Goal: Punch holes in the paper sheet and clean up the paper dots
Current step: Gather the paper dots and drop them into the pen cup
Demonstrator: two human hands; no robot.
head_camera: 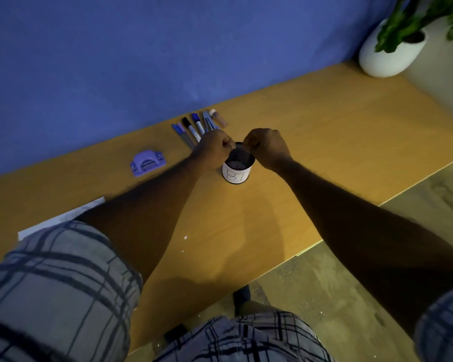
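At the far left, one white paper sheet (60,218) is seen flat on the wooden counter (311,142), partly covered by the left forearm and a plaid sleeve (55,283). Further right and nearer the blue wall (115,61), one purple hole punch (147,162) is set on the counter, well apart from both hands. Two small white paper dots (185,237) are visible on the bare wood between the forearms, near the front edge and well short of the hands. Behind the left hand, a row of about five pens and markers (194,129) is laid side by side, with one small capped bottle (219,118) at its right end. The left hand (213,152) is closed into a loose fist with fingertips pinched together over the rim of one small cylindrical container (237,167), which bears a white handwritten label. The right hand (268,148) is likewise curled, its fingertips pinched at the opposite side of the rim. Whether anything is held in either pinch cannot be told. At the far right, one white pot with a green plant (392,50) is placed on the counter's corner.
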